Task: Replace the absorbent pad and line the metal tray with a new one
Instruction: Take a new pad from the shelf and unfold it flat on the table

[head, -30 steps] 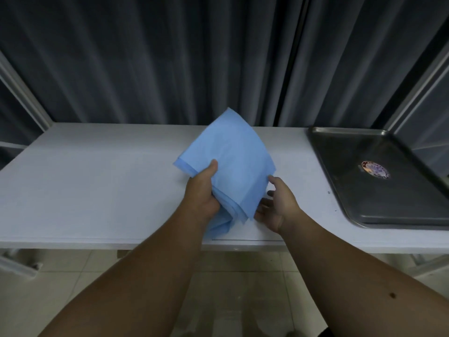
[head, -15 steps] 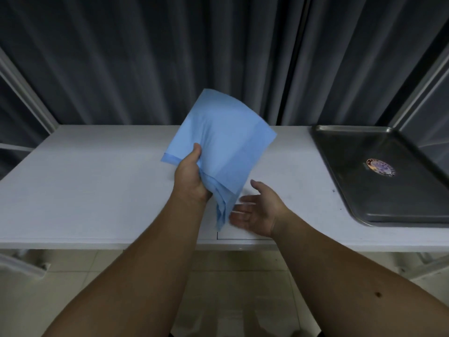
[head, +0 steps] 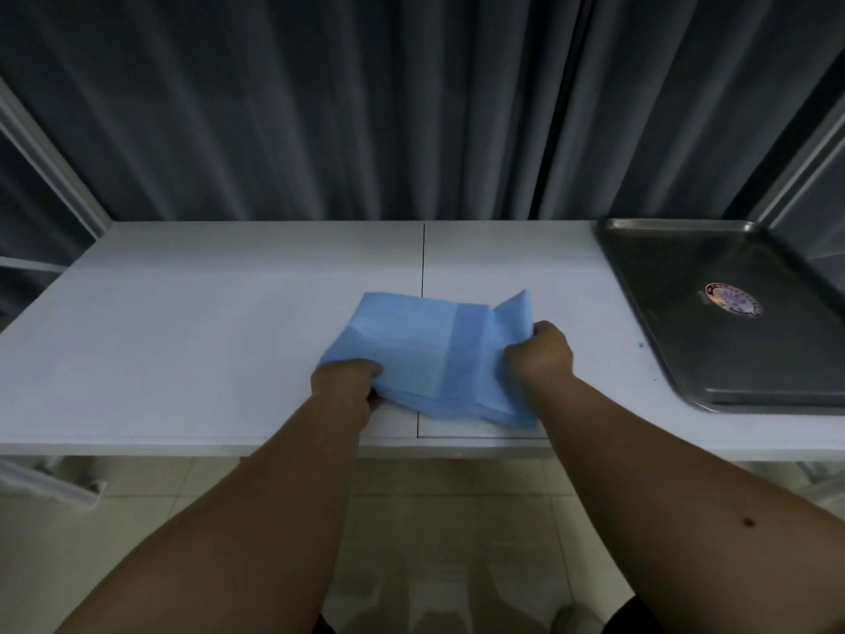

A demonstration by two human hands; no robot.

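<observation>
Blue pad (head: 425,350) folded, lying on desk (head: 205,313); my left hand (head: 343,386) grips near-left corner, right hand (head: 542,352) pinches right edge. Metal tray (head: 731,359) bare, far right.

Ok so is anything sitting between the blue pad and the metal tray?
Nothing visible. The blue pad, gripped by the left hand and right hand, lies left of the metal tray; only bare white table separates them, and the tray holds nothing.
</observation>
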